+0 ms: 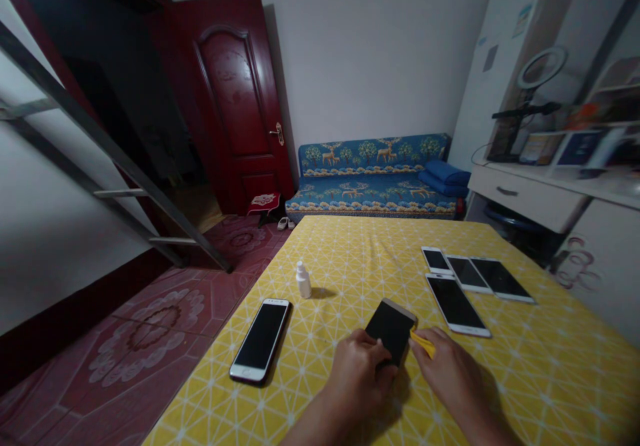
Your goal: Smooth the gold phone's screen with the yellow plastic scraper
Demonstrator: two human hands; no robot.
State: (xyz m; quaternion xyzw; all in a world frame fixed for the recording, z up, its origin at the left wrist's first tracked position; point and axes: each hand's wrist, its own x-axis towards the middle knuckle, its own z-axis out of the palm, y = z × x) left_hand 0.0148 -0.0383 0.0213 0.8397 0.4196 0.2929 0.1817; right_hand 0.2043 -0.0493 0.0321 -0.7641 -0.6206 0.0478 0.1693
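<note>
**Item:** one smartphone (391, 326) with a dark screen and a pale gold frame, laid screen up. Its near end is covered by the left grip (356, 378), whose fingers are closed over it, and it is pressed against the desk (555, 379), which is spread with a yellow cloth patterned in white lattice. A narrow yellow strip (423, 344) is pinched in the right grip (447, 371). The strip is held at the phone's right edge; whether the two touch cannot be told.

**Around the grips:** a white-framed handset (260, 339) is laid screen up to the left of the left grip, well apart from it. A small white dropper bottle (303, 281) stands upright ahead of the left grip. A group of four phones (457, 305) is laid screen up ahead of the right grip, the nearest just beyond it.

**Beyond the desk:** a blue deer-patterned sofa (373, 173) and a dark red door (235, 99) are placed ahead, a white drawer unit (525, 193) to the right, and a metal ladder (100, 132) to the left, above a red tiled floor (150, 339).
</note>
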